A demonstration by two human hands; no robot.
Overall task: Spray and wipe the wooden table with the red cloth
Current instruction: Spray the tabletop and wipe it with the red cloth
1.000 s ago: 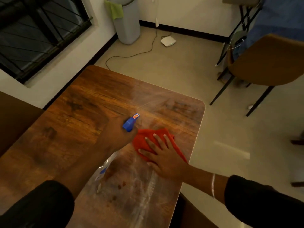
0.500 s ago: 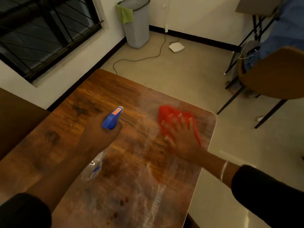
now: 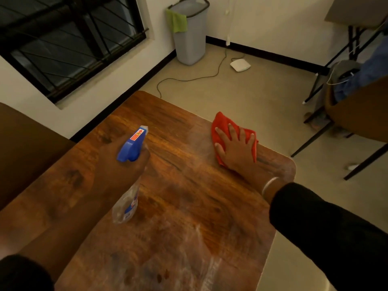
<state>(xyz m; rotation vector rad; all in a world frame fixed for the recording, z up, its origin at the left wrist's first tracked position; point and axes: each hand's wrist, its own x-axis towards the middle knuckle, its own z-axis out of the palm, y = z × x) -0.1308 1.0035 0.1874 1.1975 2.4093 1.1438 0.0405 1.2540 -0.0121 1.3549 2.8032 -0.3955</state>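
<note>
The wooden table [image 3: 180,206] fills the lower middle of the head view, with wet streaks near its front. My right hand [image 3: 236,149] lies flat, fingers spread, pressing the red cloth [image 3: 220,124] onto the table near its far right corner. My left hand [image 3: 119,164] grips a clear spray bottle [image 3: 127,203] with a blue trigger head [image 3: 132,147], held above the table's left half, nozzle pointing away from me.
A grey bin [image 3: 190,32] with a green rag stands by the far wall. A cable and a white device [image 3: 240,65] lie on the floor. A brown chair [image 3: 357,114] stands to the right, and a barred window [image 3: 63,38] is at left.
My right hand has slid the red cloth away from me toward the table's far right corner. My left hand with the bottle has drifted left, apart from the cloth.
</note>
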